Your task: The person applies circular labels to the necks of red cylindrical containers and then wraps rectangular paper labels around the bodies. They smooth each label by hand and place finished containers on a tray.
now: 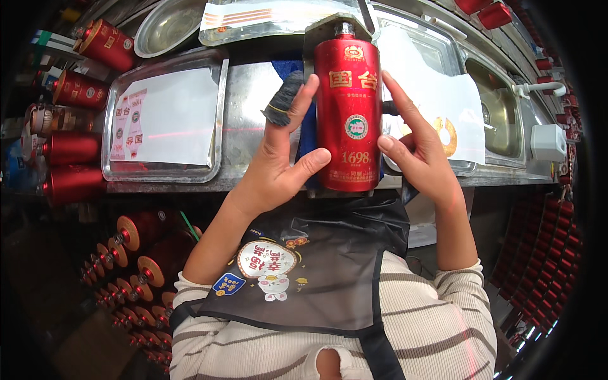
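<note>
Left hand (277,161) and right hand (425,157), fingers loosely spread, flank a red bottle (348,104) at the front edge of the worktop (244,107); whether either grips cannot be told. The bottle mostly hides its stand (320,31).

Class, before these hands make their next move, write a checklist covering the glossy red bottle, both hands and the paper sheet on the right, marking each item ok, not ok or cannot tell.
1. Glossy red bottle with gold print, printed face toward the camera: ok.
2. Right hand, thumb and forefinger at the bottle's right edge: ok.
3. Left hand, wearing a dark cloth finger cover, thumb at the bottle's left edge: ok.
4. Hold firm enough: cannot tell; pressure doesn't show.
5. White paper sheet with a gold ring design, kept within its clear rectangular tray: not ok; it overhangs toward the metal sink.
</note>
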The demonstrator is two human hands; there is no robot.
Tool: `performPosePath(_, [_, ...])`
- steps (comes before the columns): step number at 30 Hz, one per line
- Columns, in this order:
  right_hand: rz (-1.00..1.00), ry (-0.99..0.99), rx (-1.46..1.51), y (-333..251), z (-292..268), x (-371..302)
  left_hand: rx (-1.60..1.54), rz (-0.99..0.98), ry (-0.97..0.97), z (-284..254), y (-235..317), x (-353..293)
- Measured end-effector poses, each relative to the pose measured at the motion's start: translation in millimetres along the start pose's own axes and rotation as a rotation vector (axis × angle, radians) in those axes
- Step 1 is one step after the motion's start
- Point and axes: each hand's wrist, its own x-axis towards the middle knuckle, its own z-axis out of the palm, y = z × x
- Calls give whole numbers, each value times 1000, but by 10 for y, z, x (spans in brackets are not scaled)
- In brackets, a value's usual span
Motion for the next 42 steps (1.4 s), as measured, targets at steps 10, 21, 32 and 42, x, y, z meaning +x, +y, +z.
performPosePath(10, [76, -24, 113, 29, 78, -152, -135, -96, -4, 87, -117, -68])
performPosePath(21, [355, 345, 969, 563, -420, 73, -95, -213, -24, 188, 42, -147])
performPosePath(32, [-670, 201, -369, -346, 36, 788, 82, -241, 10, 193, 190, -161])
performPosePath(42, [-510, 442, -283, -277, -102, 860, 61, -229, 22, 210, 148, -188])
